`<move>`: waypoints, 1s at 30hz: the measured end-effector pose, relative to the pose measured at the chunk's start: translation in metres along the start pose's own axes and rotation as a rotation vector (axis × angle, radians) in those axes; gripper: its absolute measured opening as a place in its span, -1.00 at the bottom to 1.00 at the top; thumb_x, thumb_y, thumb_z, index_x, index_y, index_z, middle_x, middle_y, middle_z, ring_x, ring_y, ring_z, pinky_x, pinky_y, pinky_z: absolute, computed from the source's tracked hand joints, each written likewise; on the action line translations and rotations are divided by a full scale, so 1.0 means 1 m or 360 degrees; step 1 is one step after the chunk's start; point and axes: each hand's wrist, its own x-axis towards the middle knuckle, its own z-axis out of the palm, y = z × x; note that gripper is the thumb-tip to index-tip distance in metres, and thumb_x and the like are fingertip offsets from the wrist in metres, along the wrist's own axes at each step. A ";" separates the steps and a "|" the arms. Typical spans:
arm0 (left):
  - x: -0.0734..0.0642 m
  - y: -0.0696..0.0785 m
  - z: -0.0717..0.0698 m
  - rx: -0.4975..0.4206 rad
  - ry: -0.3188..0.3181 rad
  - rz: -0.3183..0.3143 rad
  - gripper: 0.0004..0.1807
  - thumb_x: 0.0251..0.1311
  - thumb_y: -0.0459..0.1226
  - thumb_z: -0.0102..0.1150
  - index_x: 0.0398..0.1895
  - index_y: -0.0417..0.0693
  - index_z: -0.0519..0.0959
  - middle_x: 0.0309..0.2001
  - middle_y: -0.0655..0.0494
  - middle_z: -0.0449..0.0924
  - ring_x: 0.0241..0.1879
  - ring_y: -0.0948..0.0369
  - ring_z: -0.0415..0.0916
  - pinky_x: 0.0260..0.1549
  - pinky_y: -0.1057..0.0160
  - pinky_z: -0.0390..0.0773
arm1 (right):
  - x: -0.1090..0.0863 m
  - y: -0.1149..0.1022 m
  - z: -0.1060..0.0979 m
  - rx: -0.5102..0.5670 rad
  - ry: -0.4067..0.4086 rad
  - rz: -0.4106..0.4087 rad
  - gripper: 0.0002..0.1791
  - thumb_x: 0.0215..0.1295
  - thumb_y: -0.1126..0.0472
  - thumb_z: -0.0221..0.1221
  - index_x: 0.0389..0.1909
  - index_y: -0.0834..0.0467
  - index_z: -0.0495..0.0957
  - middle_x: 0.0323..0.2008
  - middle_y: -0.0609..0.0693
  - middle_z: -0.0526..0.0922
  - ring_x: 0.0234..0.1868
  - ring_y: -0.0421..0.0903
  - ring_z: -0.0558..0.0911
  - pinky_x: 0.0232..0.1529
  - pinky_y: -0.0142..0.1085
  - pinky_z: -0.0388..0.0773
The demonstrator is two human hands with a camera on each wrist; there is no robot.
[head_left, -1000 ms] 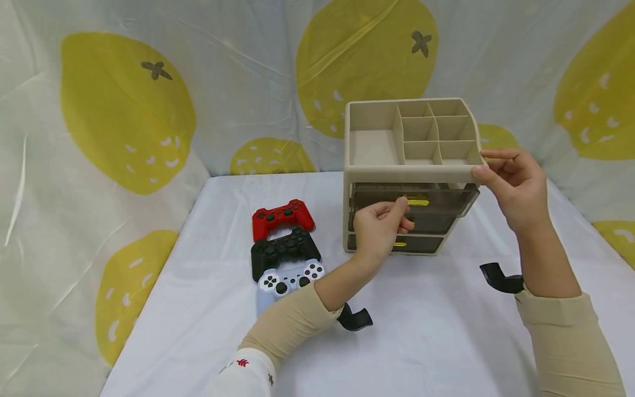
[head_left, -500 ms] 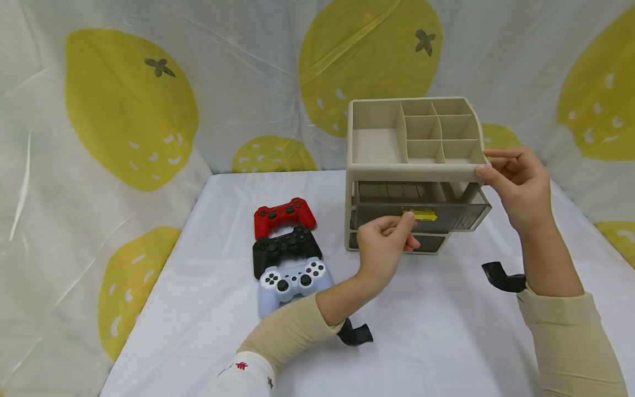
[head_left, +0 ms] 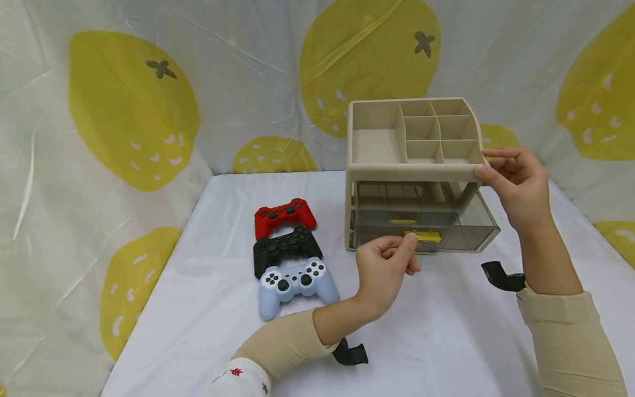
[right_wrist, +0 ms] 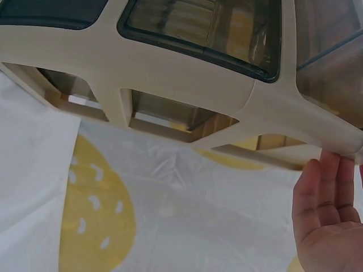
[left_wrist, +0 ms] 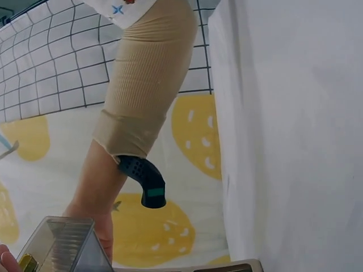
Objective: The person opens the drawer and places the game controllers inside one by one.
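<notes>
A beige desk organizer [head_left: 412,172] stands at the right of the table, seen from its side in the right wrist view. Its upper smoky clear drawer [head_left: 466,238] is pulled far out, and only dividing lines show inside. My left hand [head_left: 382,273] pinches the gold handle [head_left: 429,236] of this drawer; in the left wrist view just its fingertips [left_wrist: 8,262] show beside the handle. My right hand [head_left: 525,190] grips the organizer's upper right front corner, thumb in front and fingers along the side. That same hand [right_wrist: 330,226] appears under the frame's edge in the right wrist view.
Left of the organizer lie three game controllers in a column: red [head_left: 284,216], black [head_left: 288,249] and light blue [head_left: 296,284]. A white cloth [head_left: 223,220] covers the table. Lemon-print fabric [head_left: 248,82] hangs behind. The organizer's top has several open compartments [head_left: 421,128].
My left hand has drawn the upper drawer out toward me, moving down and slightly right with its handle. My right hand keeps hold of the corner. The controllers stay put.
</notes>
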 end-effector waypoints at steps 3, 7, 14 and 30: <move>-0.004 -0.002 -0.001 -0.0010 -0.0010 0.0009 -0.65 0.32 -0.29 0.18 -0.36 -0.54 0.59 -0.65 -0.40 0.50 -0.65 0.42 0.49 -0.53 0.43 0.55 | 0.000 0.000 0.000 -0.0032 0.0004 -0.0005 -0.71 0.13 0.67 0.11 -0.08 0.55 0.49 -0.37 0.05 0.67 -0.44 -0.17 0.60 -0.33 -0.48 0.56; -0.008 -0.002 0.000 -0.0018 -0.0009 0.0028 -0.67 0.32 -0.30 0.19 -0.38 -0.53 0.60 -0.67 -0.37 0.49 -0.65 0.41 0.48 -0.55 0.43 0.54 | 0.000 -0.001 0.000 0.0019 -0.0002 0.0016 -0.71 0.13 0.66 0.13 -0.10 0.50 0.53 -0.37 0.07 0.67 -0.43 -0.17 0.60 -0.33 -0.48 0.56; -0.014 0.002 0.000 -0.0020 -0.0015 0.0061 -0.72 0.31 -0.34 0.19 -0.40 -0.50 0.61 -0.70 -0.32 0.48 -0.66 0.40 0.48 -0.61 0.43 0.49 | 0.000 0.001 -0.003 0.0060 -0.0036 0.0053 -0.69 0.14 0.66 0.12 -0.08 0.43 0.56 -0.34 0.08 0.66 -0.40 -0.15 0.60 -0.31 -0.48 0.56; -0.028 -0.002 -0.001 -0.0053 -0.0057 0.0088 -0.72 0.32 -0.36 0.15 -0.38 -0.52 0.60 -0.72 -0.33 0.45 -0.66 0.43 0.46 -0.61 0.44 0.49 | -0.001 0.000 -0.001 0.0061 -0.0031 0.0021 -0.70 0.14 0.66 0.12 -0.08 0.49 0.53 -0.33 0.09 0.67 -0.40 -0.15 0.60 -0.33 -0.47 0.56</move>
